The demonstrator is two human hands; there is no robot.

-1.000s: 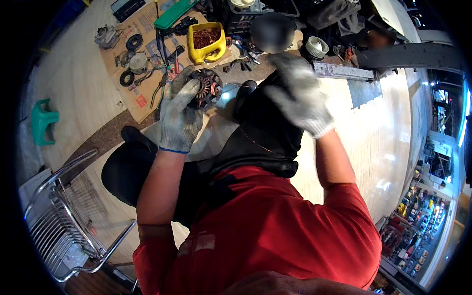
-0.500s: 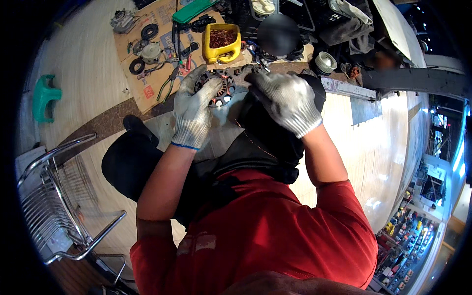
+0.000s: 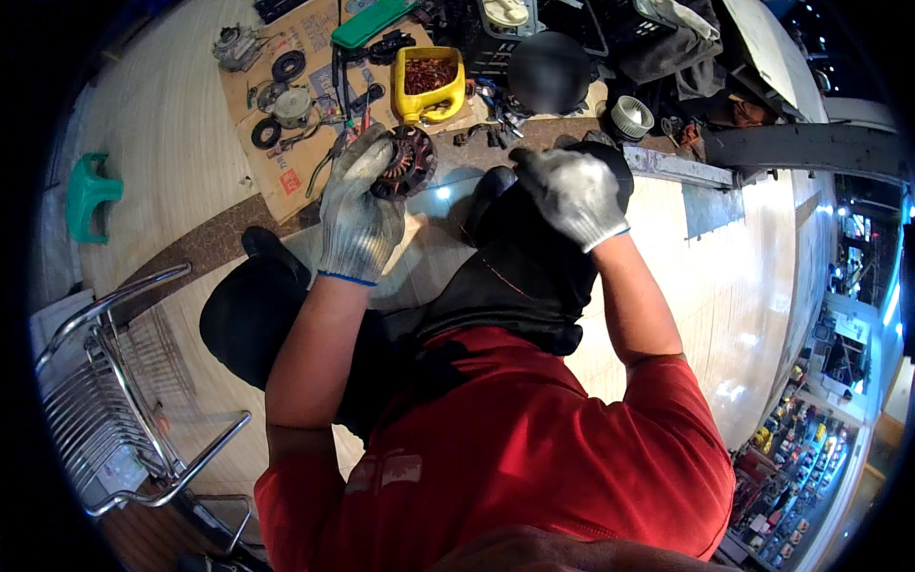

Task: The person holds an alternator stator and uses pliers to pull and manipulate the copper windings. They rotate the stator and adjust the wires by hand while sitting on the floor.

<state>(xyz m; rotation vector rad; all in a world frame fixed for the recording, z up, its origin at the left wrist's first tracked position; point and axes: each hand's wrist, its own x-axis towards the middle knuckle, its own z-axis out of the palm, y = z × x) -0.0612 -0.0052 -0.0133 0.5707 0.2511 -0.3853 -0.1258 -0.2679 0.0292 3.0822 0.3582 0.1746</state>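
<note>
My left hand (image 3: 362,205), in a white knitted glove with a darkened palm side, is closed on a round motor stator (image 3: 405,164). The stator is dark, with copper-coloured windings around its inner ring, and is tilted in the grip. To the right, my right hand (image 3: 579,198), gloved alike, is held over my right leg with its fingers curled together. What its fingers hold, if anything, is hidden. A thin copper-coloured strand (image 3: 505,279) lies across my dark trousers.
A cut-open yellow jug (image 3: 402,81) full of copper wire scraps stands beyond my hands. Cardboard (image 3: 243,119) carries pliers (image 3: 329,167), black rings and motor parts. A white fan wheel (image 3: 631,119) sits by a metal beam (image 3: 681,170). A green stool (image 3: 91,197) and metal-framed chair (image 3: 124,419) are left.
The stator in my left hand has turned and tilted, and has shifted slightly left and up. My right hand has moved a little to the right, farther from it.
</note>
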